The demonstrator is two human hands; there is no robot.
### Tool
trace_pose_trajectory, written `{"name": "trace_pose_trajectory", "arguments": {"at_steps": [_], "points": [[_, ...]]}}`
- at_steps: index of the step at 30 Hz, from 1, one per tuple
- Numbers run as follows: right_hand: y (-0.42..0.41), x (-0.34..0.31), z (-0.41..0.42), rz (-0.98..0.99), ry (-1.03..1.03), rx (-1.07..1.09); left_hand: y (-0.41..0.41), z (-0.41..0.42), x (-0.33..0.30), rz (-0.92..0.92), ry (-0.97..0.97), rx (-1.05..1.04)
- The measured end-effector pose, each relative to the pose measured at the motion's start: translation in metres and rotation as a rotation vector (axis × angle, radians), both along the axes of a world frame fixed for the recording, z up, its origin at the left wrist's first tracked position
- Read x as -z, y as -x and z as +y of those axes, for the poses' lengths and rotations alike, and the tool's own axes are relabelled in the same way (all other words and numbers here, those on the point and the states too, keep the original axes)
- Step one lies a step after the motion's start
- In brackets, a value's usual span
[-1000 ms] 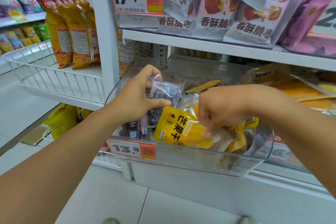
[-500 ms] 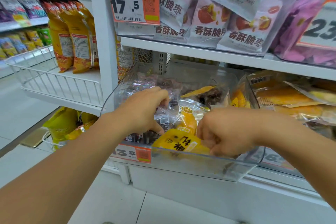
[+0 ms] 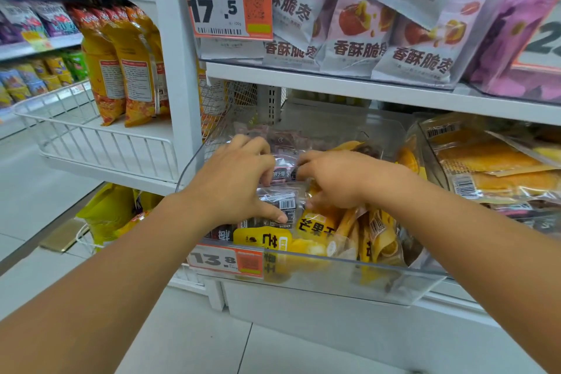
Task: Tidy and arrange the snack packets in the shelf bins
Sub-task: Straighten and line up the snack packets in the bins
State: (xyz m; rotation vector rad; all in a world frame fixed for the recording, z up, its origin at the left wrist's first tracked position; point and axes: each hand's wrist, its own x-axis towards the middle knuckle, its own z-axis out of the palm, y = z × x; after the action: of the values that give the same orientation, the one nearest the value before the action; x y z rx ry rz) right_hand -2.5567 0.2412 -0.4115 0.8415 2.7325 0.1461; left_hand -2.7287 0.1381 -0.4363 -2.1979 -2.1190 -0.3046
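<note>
A clear plastic bin [image 3: 334, 279] on the lower shelf holds dark clear-wrapped packets on its left and yellow mango packets [image 3: 315, 225] on its right. Both hands are inside it. My left hand [image 3: 233, 182] grips a stack of dark packets [image 3: 277, 203], thumb along their front and fingers curled over the top. My right hand [image 3: 337, 179] has its fingers curled down onto a dark packet [image 3: 283, 174] between the hands, above the yellow ones. One yellow packet [image 3: 264, 241] leans against the bin's front wall.
A second clear bin [image 3: 431, 146] of orange packets stands to the right. The shelf above [image 3: 364, 91] carries pale packets and a 17.5 price tag [image 3: 226, 3]. A white wire basket [image 3: 91, 136] with orange bags is on the left. A 13.8 tag [image 3: 224, 259] is on the bin front.
My right hand has let go of the yellow packet at the front and moved up and back to the dark packets. My left hand has shifted deeper into the bin.
</note>
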Motion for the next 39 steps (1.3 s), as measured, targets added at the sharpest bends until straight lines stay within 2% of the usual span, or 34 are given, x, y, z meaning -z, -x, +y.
{"name": "trace_pose_trajectory", "arguments": {"at_steps": [4, 9, 11, 15, 18, 21, 23, 28, 33, 35, 37, 39], "points": [[-0.002, -0.006, -0.002, -0.007, -0.213, 0.117, 0.000, -0.002, 0.001, -0.088, -0.015, -0.056], [-0.016, -0.020, -0.002, 0.016, -0.273, 0.211, 0.003, 0.003, 0.005, -0.159, 0.052, 0.009], [-0.012, -0.013, -0.002, 0.105, -0.205, 0.149, 0.003, 0.005, 0.007, -0.178, 0.079, 0.036], [0.005, -0.002, 0.003, 0.297, 0.161, 0.051, 0.003, -0.002, 0.005, -0.264, 0.070, 0.038], [0.017, 0.001, 0.011, 0.333, 0.305, 0.086, 0.010, -0.008, 0.003, -0.199, 0.090, -0.040], [0.030, 0.003, 0.019, 0.391, 0.307, 0.105, 0.010, -0.005, 0.004, -0.065, 0.160, -0.194], [0.036, 0.006, 0.021, 0.373, 0.247, 0.101, 0.007, -0.001, 0.005, 0.009, 0.184, -0.226], [0.042, 0.014, 0.023, 0.512, 0.234, 0.123, 0.008, 0.000, 0.005, 0.042, 0.176, -0.213], [0.032, 0.005, 0.019, 0.378, -0.023, 0.156, 0.007, 0.001, 0.007, 0.003, 0.114, -0.196], [0.027, 0.010, 0.018, 0.394, -0.054, 0.188, 0.007, 0.003, 0.009, 0.003, 0.084, -0.193], [0.024, 0.017, 0.018, 0.469, 0.007, 0.162, 0.007, 0.005, 0.011, 0.009, 0.048, -0.202], [0.022, 0.019, 0.016, 0.552, 0.181, 0.137, 0.006, 0.008, 0.012, 0.028, 0.039, -0.211]]}}
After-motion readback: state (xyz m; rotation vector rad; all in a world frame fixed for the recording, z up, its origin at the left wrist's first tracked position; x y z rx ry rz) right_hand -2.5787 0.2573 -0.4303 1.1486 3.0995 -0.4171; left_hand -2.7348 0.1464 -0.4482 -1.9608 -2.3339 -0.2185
